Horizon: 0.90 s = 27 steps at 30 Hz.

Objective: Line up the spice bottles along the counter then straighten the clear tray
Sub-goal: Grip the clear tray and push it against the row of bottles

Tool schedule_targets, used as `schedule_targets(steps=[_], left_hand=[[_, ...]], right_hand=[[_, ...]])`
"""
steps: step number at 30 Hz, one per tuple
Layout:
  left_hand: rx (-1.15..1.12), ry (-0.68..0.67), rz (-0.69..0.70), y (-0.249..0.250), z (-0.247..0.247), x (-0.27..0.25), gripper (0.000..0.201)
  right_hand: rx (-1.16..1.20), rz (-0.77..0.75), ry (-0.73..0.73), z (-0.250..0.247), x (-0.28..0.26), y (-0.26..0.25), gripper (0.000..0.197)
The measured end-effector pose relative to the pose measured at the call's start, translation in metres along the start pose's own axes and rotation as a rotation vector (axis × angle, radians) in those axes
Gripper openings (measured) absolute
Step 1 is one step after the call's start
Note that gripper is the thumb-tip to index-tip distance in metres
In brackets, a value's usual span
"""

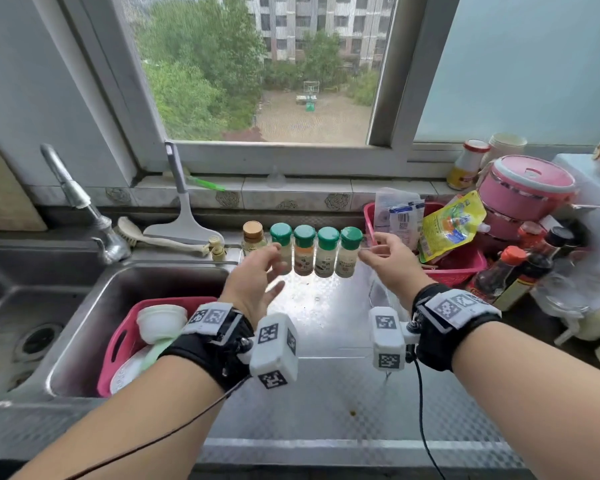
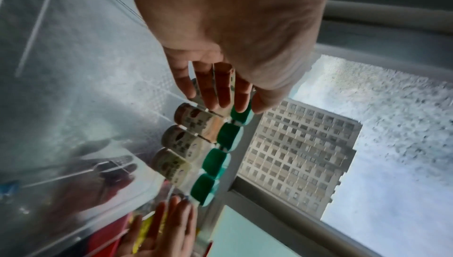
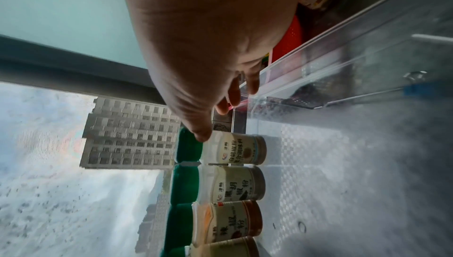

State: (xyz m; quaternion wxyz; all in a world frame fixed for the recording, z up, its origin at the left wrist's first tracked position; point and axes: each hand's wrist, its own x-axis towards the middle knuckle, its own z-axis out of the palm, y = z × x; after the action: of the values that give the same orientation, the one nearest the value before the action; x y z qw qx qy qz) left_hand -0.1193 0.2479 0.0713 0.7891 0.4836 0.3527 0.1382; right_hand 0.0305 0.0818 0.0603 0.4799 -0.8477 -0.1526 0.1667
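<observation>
Steel counter [image 1: 326,393]: both wrists raised above it. Left hand [image 1: 253,282], fingers spread and relaxed, gripping nothing, fingertips at the leftmost of four green-capped spice bottles [image 1: 316,252]. Right hand [image 1: 392,261] at the far edge of the clear tray [image 3: 318,79]; whether it pinches the rim cannot be told. The bottles stand upright, side by side, caps touching. A brown-capped jar [image 1: 253,237] stands just left of them.

Quick count: four green-capped spice bottles [image 1: 316,251] in a row, plus one brown-capped jar [image 1: 253,237] — five total. One clear tray [image 1: 378,296], two red baskets [image 1: 458,265], one faucet [image 1: 80,202], one brush [image 1: 153,237] — and two hands [image 1: 253,282].
</observation>
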Motion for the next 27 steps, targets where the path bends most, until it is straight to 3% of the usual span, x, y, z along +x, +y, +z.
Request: schedule_targets(steps=[5, 7, 10, 14, 18, 22, 27], left_hand=[[0.017, 0.236, 0.083, 0.02, -0.013, 0.002, 0.017], [0.107, 0.361, 0.119, 0.018, -0.021, 0.002, 0.026], [0.198, 0.487, 0.125, 0.013, -0.031, 0.002, 0.039], [0.305, 0.566, 0.021, 0.004, -0.037, -0.006, 0.039], [0.616, 0.44, -0.021, -0.009, -0.037, -0.013, 0.041], [0.544, 0.382, -0.089, -0.014, -0.026, -0.019, 0.042], [0.558, 0.461, -0.049, -0.013, -0.033, -0.011, 0.042]], right_hand=[[0.226, 0.161, 0.221, -0.005, -0.006, 0.004, 0.045], [0.28, 0.221, 0.269, -0.004, -0.009, 0.008, 0.044], [0.305, 0.333, 0.265, -0.001, -0.016, 0.015, 0.04], [0.244, 0.405, 0.149, 0.003, -0.025, 0.022, 0.042], [0.254, 0.484, 0.196, 0.008, -0.032, 0.024, 0.061], [0.229, 0.498, 0.195, 0.019, -0.031, 0.025, 0.06], [0.184, 0.501, 0.22, 0.022, -0.031, 0.027, 0.064]])
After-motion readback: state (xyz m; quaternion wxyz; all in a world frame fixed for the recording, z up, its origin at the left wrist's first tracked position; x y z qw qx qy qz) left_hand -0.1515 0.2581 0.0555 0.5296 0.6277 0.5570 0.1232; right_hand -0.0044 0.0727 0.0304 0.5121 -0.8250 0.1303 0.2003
